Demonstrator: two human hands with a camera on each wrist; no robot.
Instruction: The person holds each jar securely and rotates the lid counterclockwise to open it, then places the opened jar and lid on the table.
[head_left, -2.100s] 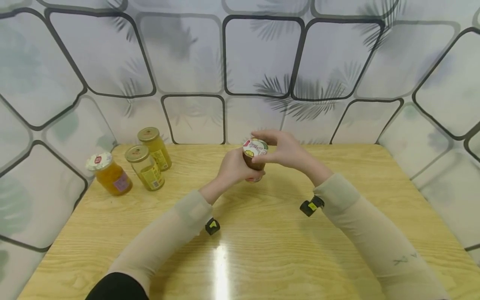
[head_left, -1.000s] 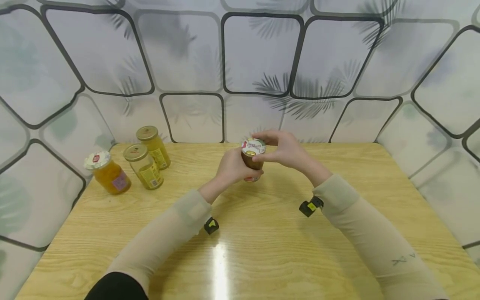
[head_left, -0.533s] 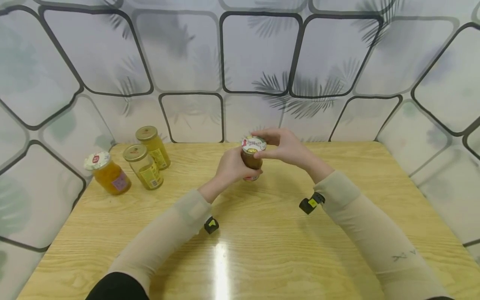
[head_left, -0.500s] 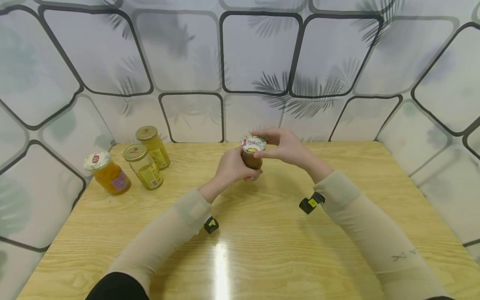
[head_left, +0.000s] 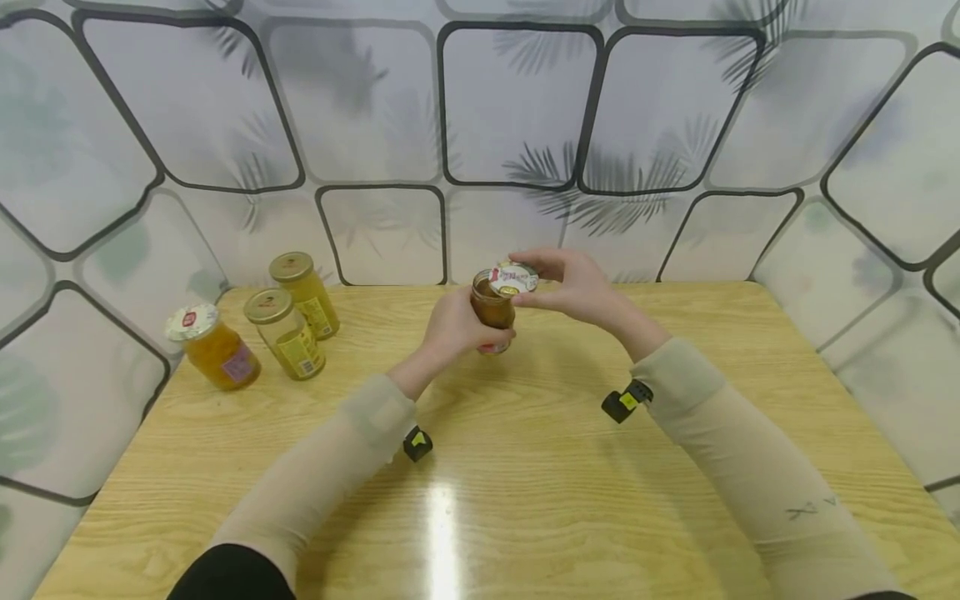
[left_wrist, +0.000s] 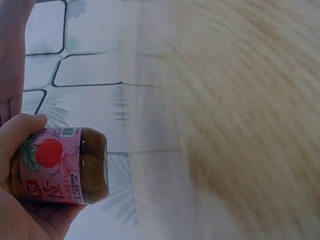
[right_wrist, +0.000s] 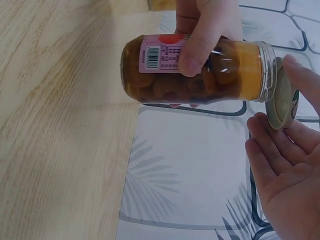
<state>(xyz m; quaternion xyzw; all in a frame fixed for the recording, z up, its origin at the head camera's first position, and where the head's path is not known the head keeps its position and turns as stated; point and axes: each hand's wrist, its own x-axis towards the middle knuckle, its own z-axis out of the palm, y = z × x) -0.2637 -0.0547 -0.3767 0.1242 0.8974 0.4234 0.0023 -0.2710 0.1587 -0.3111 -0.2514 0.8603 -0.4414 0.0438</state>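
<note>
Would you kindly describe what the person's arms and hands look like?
Pale beige cuffed sleeves, dark marks on the right one, black cloth higher on the left, black wrist cameras with yellow patches; left hand and right hand bare.

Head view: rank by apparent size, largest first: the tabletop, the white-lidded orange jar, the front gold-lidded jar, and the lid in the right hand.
1. Tabletop
2. White-lidded orange jar and front gold-lidded jar: too alike to rank
3. Lid in the right hand
</note>
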